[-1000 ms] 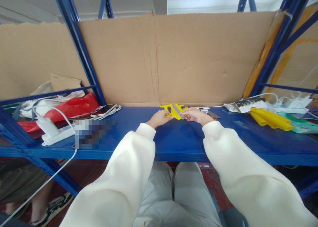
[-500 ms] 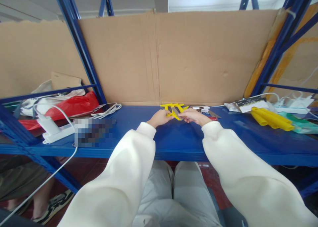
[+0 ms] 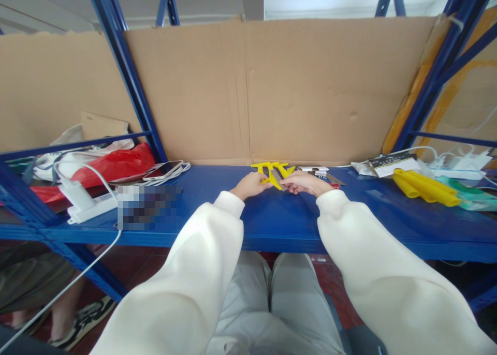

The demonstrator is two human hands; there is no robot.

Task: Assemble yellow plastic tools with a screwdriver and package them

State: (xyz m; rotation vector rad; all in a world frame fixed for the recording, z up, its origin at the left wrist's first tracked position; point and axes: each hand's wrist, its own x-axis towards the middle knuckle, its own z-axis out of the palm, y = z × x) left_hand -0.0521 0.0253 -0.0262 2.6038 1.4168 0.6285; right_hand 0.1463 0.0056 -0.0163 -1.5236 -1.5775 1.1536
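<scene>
A yellow branched piece (image 3: 275,178) is between my two hands, over the middle of the blue shelf (image 3: 209,189). My left hand (image 3: 250,185) has its fingers closed on the left part of that piece. Against its right side lies a small grey flat blade-like item (image 3: 280,180), pinched in the fingers of my right hand (image 3: 298,181). The fingertips of both hands are close together, and small details there are hard to make out. Just right of my right hand, a grey and red tool (image 3: 334,180) and small dark and white items (image 3: 313,172) lie on the shelf.
Cardboard (image 3: 310,91) stands behind the shelf. At left are a red bag (image 3: 112,166), a white power strip (image 3: 93,210) and cables. Yellow rolled material (image 3: 425,187), a green bag (image 3: 476,192) and white chargers lie at right. A person's shoe (image 3: 87,321) shows at lower left.
</scene>
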